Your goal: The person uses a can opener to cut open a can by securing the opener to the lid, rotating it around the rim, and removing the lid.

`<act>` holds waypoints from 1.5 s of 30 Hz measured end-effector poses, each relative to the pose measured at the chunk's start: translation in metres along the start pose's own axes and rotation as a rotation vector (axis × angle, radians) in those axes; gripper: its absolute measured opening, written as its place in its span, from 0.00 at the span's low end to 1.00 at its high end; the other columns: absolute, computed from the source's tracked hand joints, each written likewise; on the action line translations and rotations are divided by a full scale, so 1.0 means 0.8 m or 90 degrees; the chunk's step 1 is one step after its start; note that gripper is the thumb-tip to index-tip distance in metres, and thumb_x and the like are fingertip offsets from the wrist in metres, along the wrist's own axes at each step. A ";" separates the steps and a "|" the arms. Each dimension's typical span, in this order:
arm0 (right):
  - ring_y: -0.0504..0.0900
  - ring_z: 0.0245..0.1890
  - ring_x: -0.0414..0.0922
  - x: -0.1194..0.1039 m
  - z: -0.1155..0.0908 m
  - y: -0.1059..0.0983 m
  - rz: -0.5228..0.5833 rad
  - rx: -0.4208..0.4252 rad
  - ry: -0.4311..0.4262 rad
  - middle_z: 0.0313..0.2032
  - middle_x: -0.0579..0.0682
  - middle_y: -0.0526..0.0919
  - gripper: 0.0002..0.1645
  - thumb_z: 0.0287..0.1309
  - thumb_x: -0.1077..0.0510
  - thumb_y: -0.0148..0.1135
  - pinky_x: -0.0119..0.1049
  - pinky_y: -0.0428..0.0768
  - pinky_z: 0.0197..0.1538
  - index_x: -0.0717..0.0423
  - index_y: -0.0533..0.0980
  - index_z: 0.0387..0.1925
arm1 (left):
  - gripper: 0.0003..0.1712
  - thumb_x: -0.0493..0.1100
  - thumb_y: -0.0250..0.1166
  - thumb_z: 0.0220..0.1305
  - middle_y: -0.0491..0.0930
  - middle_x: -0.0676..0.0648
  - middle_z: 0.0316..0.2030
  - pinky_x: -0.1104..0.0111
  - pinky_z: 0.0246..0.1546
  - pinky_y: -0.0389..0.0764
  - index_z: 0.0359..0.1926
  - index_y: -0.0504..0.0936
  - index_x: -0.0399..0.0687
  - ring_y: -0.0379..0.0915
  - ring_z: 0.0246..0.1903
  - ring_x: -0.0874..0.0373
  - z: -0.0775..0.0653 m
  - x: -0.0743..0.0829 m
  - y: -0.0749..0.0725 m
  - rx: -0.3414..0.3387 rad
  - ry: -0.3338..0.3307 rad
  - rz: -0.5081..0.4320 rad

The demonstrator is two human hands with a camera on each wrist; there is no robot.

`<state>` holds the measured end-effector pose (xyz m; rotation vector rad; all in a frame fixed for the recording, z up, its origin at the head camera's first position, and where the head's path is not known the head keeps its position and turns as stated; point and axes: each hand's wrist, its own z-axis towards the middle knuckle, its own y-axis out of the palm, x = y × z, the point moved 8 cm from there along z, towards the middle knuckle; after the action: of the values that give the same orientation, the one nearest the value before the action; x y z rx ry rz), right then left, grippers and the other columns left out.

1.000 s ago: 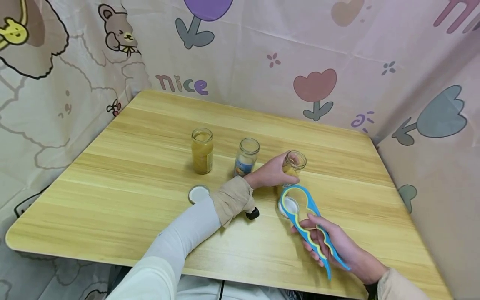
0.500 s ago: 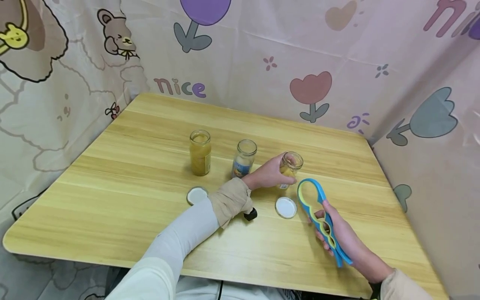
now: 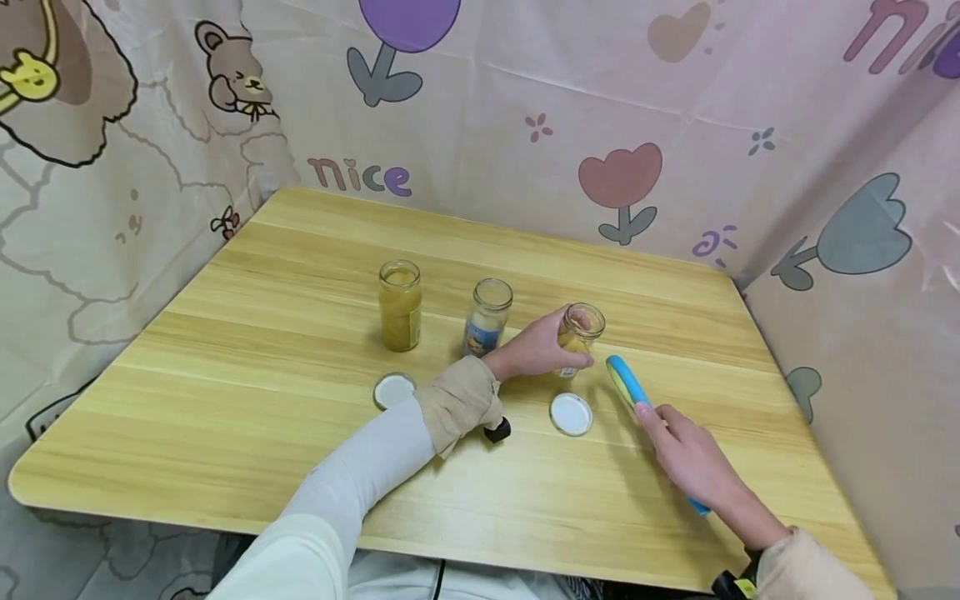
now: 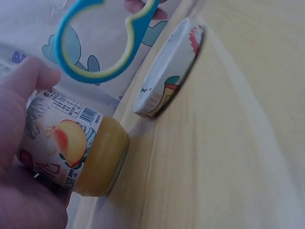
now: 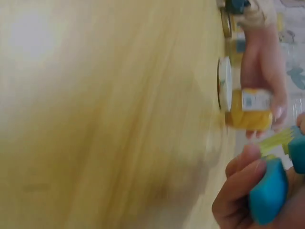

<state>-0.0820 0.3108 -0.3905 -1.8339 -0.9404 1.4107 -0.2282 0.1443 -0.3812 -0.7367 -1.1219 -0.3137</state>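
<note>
My left hand [image 3: 536,343] grips the rightmost open glass jar [image 3: 582,333], which stands on the table. In the left wrist view the jar shows a peach label [image 4: 71,142] and yellow contents. A blue and yellow jar opener [image 3: 628,382] is held in my right hand [image 3: 688,457], to the right of that jar and apart from it. Its rounded loop [image 4: 90,76] shows in the left wrist view. Fingers curl round the opener's handles [image 5: 269,191] in the right wrist view. Just in front of the jar lies a white lid [image 3: 572,414], inner side up.
Two more open jars stand to the left: one with a blue label [image 3: 483,329], and a taller one with yellowish contents [image 3: 401,308]. A second lid [image 3: 393,390] lies beside my left forearm. The wooden table [image 3: 247,400] meets patterned curtains behind and at the sides.
My right hand has moved the jar opener right, off the lid, and turned it from face-on to edge-on. The left hand keeps its grip on the jar. The head view has shifted slightly.
</note>
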 end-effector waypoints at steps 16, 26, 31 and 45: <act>0.67 0.12 0.45 0.025 0.011 -0.007 -0.202 0.079 -0.006 0.17 0.51 0.68 0.51 0.61 0.22 0.33 0.38 0.66 0.14 0.68 0.64 0.49 | 0.62 0.68 0.66 0.51 0.56 0.40 0.68 0.60 0.62 0.65 0.75 0.42 0.47 0.57 0.65 0.52 -0.038 0.020 -0.014 0.049 -0.092 0.142; 0.66 0.16 0.48 0.025 0.005 -0.013 -0.296 0.090 -0.008 0.33 0.61 0.63 0.54 0.60 0.21 0.32 0.38 0.64 0.15 0.74 0.66 0.42 | 0.61 0.68 0.58 0.59 0.38 0.46 0.75 0.60 0.63 0.63 0.75 0.27 0.53 0.51 0.69 0.54 -0.088 0.049 -0.010 -0.042 -0.095 0.209; 0.65 0.15 0.49 0.025 0.003 -0.012 -0.312 0.088 -0.015 0.34 0.62 0.62 0.55 0.60 0.21 0.34 0.38 0.64 0.15 0.74 0.66 0.42 | 0.55 0.62 0.60 0.61 0.43 0.47 0.75 0.63 0.67 0.56 0.76 0.38 0.48 0.44 0.71 0.57 -0.119 0.067 -0.005 -0.105 -0.035 0.262; 0.65 0.16 0.49 0.033 -0.007 -0.019 -0.328 0.106 -0.005 0.34 0.62 0.62 0.55 0.58 0.20 0.36 0.38 0.62 0.15 0.73 0.65 0.40 | 0.20 0.56 0.59 0.65 0.74 0.55 0.59 0.69 0.48 0.75 0.55 0.78 0.58 0.75 0.48 0.64 -0.206 0.115 -0.066 -0.080 0.048 0.344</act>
<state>-0.0744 0.3406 -0.3906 -1.3367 -1.1596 1.1331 -0.1044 0.0069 -0.3173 -1.0973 -0.7975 0.0475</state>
